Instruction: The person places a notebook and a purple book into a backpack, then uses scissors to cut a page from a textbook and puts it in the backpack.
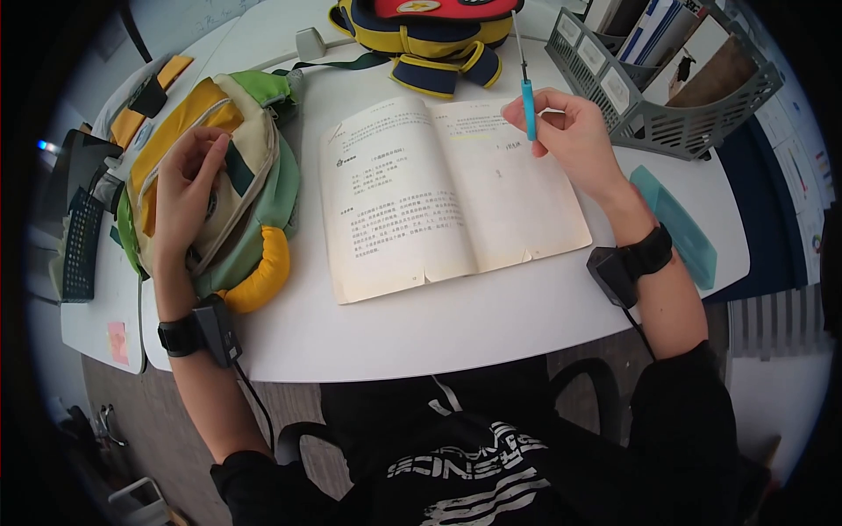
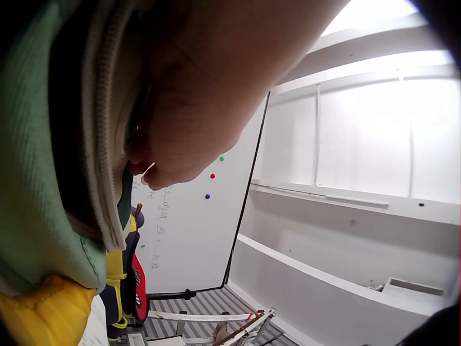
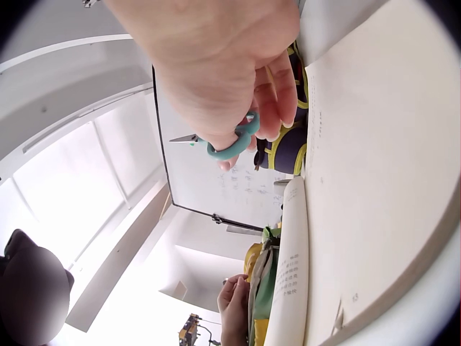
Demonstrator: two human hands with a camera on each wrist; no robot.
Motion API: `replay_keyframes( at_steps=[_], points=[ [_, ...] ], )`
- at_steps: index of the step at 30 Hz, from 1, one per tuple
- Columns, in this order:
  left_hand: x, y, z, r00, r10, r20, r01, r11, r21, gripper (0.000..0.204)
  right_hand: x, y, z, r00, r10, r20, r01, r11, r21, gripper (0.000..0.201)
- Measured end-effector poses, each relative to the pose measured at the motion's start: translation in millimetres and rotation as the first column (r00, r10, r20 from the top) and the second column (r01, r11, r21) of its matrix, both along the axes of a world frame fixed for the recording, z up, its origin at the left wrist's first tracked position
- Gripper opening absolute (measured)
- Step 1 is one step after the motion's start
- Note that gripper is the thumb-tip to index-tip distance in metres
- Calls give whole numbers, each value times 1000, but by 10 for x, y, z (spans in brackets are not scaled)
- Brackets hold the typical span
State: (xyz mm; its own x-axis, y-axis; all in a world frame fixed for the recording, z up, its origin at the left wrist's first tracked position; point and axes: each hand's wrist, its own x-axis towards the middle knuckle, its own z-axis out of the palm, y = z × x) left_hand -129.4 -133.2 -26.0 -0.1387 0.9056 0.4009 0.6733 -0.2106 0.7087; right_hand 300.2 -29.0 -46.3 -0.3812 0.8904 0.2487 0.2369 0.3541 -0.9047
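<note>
My right hand [image 1: 570, 140] holds scissors [image 1: 528, 110] with blue-green handles above the right page of an open book [image 1: 395, 228]. In the right wrist view a finger or thumb passes through the handle loop of the scissors [image 3: 234, 146], and the blades point away from the hand. My left hand [image 1: 189, 188] is over the open-zipped backpack [image 1: 272, 188] in green, cream and yellow, its fingers bent with the tips close together near the zipper. In the left wrist view the fingertips of that hand [image 2: 194, 101] are at the bag's opening, partly hidden.
A navy, yellow and red bag [image 1: 430, 44] sits at the back. At the back right stands a grey basket [image 1: 649, 114] with books, beside a teal case [image 1: 675, 223]. A dark green basket [image 1: 81, 245] is at the far left, and a pink note [image 1: 117, 343] lies near the front edge.
</note>
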Motion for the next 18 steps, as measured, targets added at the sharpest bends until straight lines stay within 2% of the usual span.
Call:
replay_keyframes(
  at_steps=[6, 9, 18],
  points=[
    [-4, 4, -6, 1000, -8, -1, 8, 1000, 11, 18, -12, -28, 42, 1000, -26, 13, 25, 998, 60, 14],
    [-4, 1, -5, 1000, 4, 2, -4, 1000, -6, 18, -8, -37, 53, 991, -81, 103, 71, 993, 96, 13],
    [22, -15, 15, 1000, -8, -7, 8, 1000, 5, 18, 8, 13, -5, 1000, 17, -10, -17, 999, 31, 18]
  ],
)
